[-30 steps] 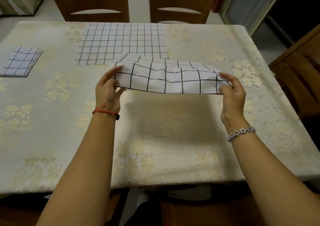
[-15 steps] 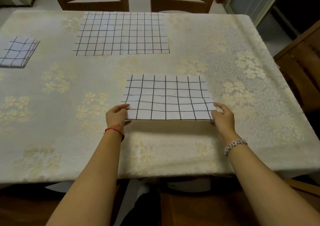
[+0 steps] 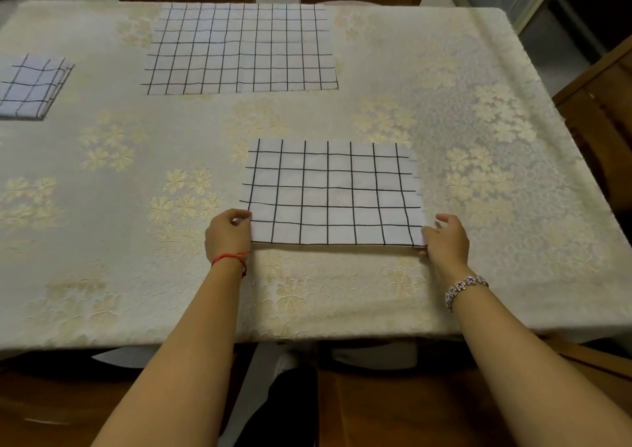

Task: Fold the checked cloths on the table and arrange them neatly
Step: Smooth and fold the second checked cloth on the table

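- Lowered since a second ago, our checked cloth (image 3: 330, 191) lies flat, near-centre on the table (image 3: 136, 275).
- We pinch its near corners with left hand (image 3: 227, 233) and right hand (image 3: 444, 239).
- Open room flanks both sides.

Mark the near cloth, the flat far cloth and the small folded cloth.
near cloth (image 3: 328, 193), head view, its middle.
flat far cloth (image 3: 241, 48), head view, its middle.
small folded cloth (image 3: 29, 87), head view, top face.
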Demonstrator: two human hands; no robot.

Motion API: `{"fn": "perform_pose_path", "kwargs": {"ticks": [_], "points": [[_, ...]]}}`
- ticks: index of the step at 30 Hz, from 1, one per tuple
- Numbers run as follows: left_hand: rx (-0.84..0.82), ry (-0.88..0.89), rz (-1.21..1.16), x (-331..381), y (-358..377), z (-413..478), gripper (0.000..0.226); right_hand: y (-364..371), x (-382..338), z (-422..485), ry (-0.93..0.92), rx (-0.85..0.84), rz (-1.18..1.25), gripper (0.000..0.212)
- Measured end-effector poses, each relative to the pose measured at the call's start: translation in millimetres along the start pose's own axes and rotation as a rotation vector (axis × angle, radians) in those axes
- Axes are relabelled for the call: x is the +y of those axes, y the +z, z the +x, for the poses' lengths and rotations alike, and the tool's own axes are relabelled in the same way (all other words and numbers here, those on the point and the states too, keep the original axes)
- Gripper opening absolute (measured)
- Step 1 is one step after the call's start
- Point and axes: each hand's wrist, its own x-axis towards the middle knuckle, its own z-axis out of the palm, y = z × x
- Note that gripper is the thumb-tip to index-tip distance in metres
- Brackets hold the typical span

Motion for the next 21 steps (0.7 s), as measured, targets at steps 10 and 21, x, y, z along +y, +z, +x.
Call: {"fn": "perform_pose_path", "kwargs": {"ticks": [10, 21], "points": [[0.004, -0.004, -0.023, -4, -4, -3, 0.026, 1, 2, -2, -0.053, 0.023, 0.021, 0.040], [-0.120, 0.603, 0.505, 22, 51, -56, 0.044, 62, -6, -49, -0.697, -0.111, -0.664, 0.047]]}}
